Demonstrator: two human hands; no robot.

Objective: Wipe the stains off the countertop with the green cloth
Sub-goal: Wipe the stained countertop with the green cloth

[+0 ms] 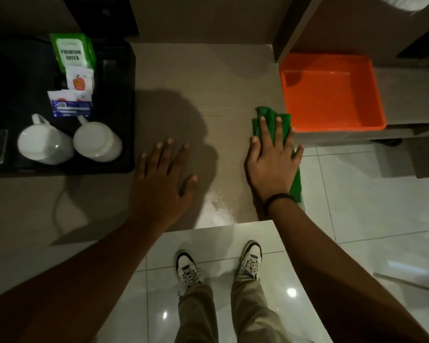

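R hand [270, 159] flat, fingers spread, pressing green cloth [274, 120]; cloth long axis runs near-far along tabletop [196, 78] edge. L hand [164, 174] flat, empty. Sachet [71, 50] reads "PREMIUM GREEN".

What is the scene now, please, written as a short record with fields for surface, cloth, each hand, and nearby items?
surface: countertop, with a wet-looking shiny patch near its front edge
cloth: green cloth, at the counter's right edge, partly hanging over
right hand: flat, pressing on the cloth
left hand: flat on the bare counter, holding nothing
nearby: orange tray to the right; black tray to the left, with two white mugs
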